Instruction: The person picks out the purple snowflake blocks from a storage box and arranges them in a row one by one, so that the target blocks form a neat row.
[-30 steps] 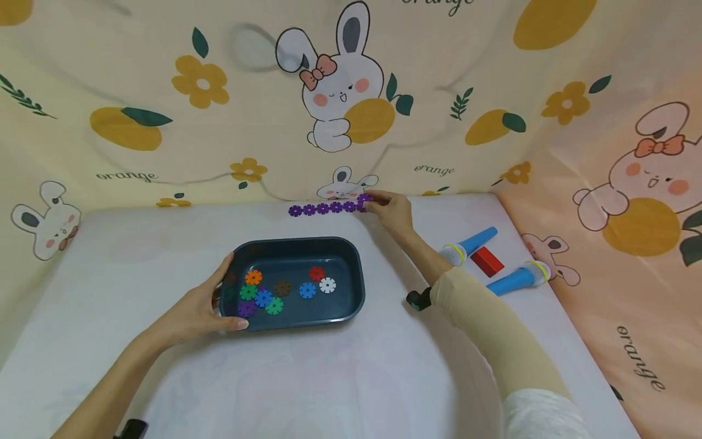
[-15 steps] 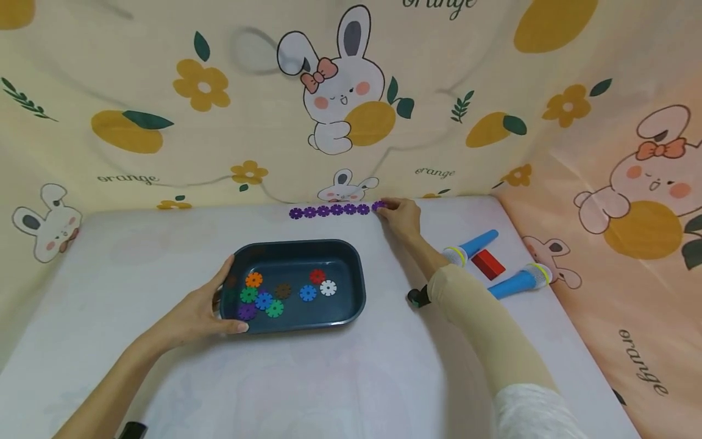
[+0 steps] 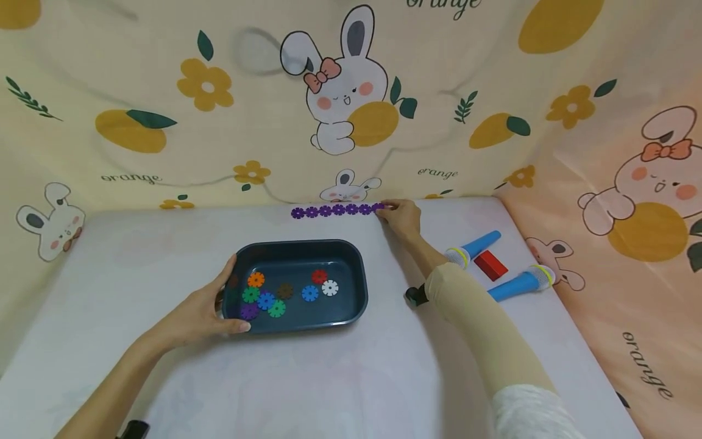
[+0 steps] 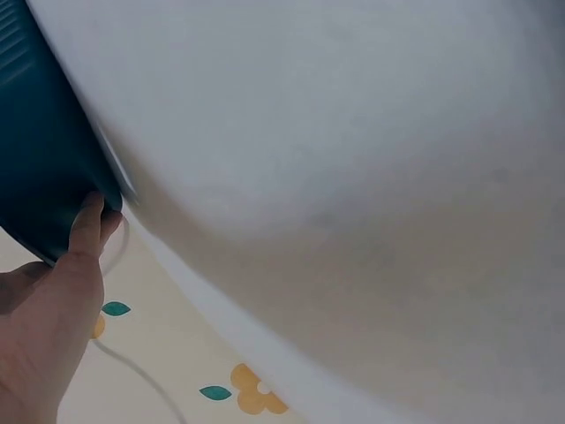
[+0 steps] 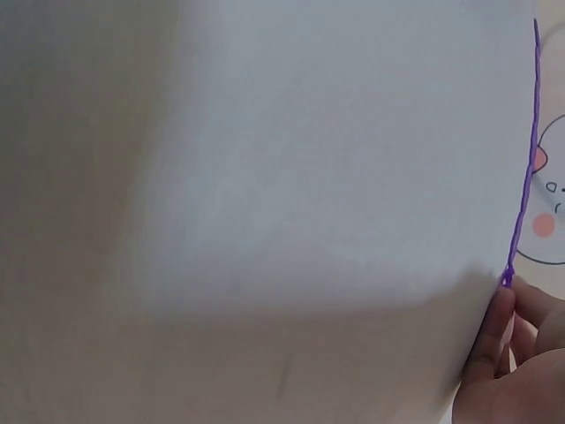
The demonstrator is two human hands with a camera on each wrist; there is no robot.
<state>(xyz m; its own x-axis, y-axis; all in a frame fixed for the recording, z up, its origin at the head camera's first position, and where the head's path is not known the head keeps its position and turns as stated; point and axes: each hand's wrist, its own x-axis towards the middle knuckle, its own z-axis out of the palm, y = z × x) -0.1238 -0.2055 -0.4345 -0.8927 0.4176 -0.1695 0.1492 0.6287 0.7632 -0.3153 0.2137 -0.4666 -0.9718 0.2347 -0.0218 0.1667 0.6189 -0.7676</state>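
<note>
Along the far edge of the table runs a straight row of purple snowflake discs (image 3: 339,209). At its right end my right hand (image 3: 404,221) pinches another purple snowflake disc (image 3: 378,207) between thumb and fingertips, right up against the last one. The right wrist view shows the row edge-on as a thin purple line (image 5: 526,190) leading to the fingertips. My left hand (image 3: 194,314) grips the left end of a dark blue-green tray (image 3: 307,252), thumb over the near rim. Loose snowflake discs in orange, green, blue, purple, brown, red and white lie inside the tray.
To the right lie two blue toy microphones, one farther back (image 3: 479,245) and one nearer (image 3: 518,285), with a red block (image 3: 490,265) between them. A patterned cloth (image 3: 247,122) hangs right behind the white table (image 3: 307,384).
My right hand first moves right and down from over the row's end with the purple disc, then brings it against the last disc. The left hand keeps its grip on the tray.
</note>
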